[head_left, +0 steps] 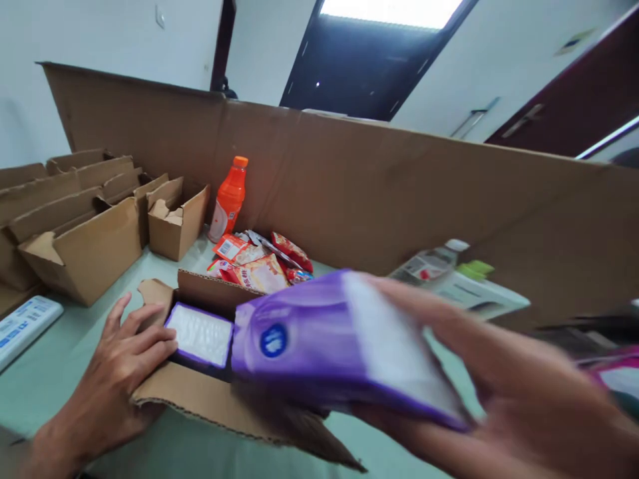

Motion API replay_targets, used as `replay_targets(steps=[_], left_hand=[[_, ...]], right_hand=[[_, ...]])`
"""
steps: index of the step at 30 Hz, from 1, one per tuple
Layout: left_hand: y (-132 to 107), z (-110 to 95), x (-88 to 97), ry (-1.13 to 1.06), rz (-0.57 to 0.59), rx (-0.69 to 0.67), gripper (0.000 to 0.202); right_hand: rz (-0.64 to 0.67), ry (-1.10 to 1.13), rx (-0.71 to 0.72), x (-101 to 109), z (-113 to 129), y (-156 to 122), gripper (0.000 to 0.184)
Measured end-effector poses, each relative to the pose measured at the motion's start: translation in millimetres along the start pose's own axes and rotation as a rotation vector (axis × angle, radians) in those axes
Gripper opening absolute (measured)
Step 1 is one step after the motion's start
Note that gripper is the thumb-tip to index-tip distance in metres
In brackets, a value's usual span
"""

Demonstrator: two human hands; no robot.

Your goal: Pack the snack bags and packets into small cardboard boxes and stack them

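Note:
My right hand point(514, 372), blurred by motion, grips a purple and white tissue pack point(304, 339) from its right end, thumb and fingers on opposite sides. The pack is tilted above the right part of an open cardboard box point(214, 396). Inside the box at the left lies another tissue pack point(202, 332), white-topped with purple edges. My left hand point(127, 366) holds the box's left end, with its fingertips reaching the inner pack. Its thumb is hidden. The held pack covers the box's right interior.
Several cardboard boxes point(90, 253) stand at left, near a white and blue packet point(27, 326). Behind the open box are an orange bottle point(230, 199) and snack packets point(259, 266). A clear bottle point(429, 263) and a white pack with green cap point(482, 293) are at right. A cardboard wall point(349, 179) runs behind.

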State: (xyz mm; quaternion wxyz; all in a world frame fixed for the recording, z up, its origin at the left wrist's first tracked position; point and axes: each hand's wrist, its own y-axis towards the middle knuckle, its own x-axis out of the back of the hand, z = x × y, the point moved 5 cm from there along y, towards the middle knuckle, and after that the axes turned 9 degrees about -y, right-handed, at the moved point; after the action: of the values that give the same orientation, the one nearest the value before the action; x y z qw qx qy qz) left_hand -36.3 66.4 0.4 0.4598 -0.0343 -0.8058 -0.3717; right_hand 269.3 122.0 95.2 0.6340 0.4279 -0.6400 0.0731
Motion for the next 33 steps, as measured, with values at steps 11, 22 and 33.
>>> replay_targets(steps=[11, 22, 33], left_hand=[[-3, -3, -4.9, -0.003, -0.014, 0.034, 0.029], [-7, 1, -7.9, -0.057, -0.048, 0.012, 0.032], [-7, 17, -5.5, -0.12, -0.022, -0.028, 0.034]], right_hand=[[0.422, -0.011, 0.228, -56, 62, 51, 0.067], [0.772, 0.038, 0.085, -106, 65, 41, 0.074], [0.647, 0.117, 0.094, -91, 63, 40, 0.075]])
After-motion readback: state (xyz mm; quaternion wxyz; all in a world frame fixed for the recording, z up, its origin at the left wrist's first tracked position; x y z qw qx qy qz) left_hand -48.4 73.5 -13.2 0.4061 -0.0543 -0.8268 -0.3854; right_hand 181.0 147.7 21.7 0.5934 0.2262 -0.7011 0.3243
